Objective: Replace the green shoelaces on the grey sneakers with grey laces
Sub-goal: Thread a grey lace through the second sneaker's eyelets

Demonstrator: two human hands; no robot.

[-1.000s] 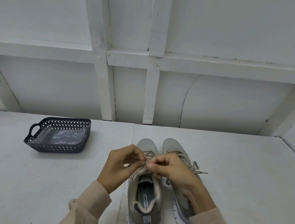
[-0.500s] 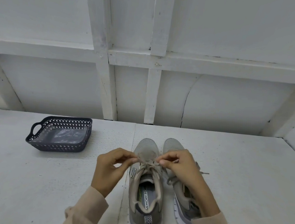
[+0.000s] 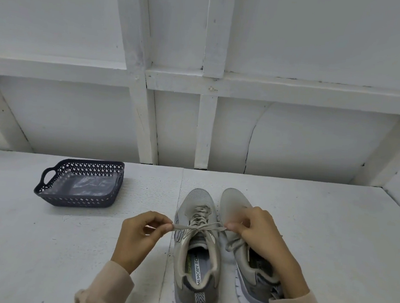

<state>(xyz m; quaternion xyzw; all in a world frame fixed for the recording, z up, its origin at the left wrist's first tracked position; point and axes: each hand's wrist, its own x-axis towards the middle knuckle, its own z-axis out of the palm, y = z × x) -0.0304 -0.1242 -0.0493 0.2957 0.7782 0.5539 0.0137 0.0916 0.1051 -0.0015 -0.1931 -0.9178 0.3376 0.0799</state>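
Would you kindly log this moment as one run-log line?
left hand: pinches grey lace | right hand: pinches same lace | lace: taut across left sneaker | right sneaker: laced | basket: apart, at left

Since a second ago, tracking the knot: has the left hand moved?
Yes. The left hand, pinching the grey lace, has pulled leftward, away from the left sneaker.

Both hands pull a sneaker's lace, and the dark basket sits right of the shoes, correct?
No. In the head view the dark basket sits left of the shoes; the left hand and right hand do pull the lace.
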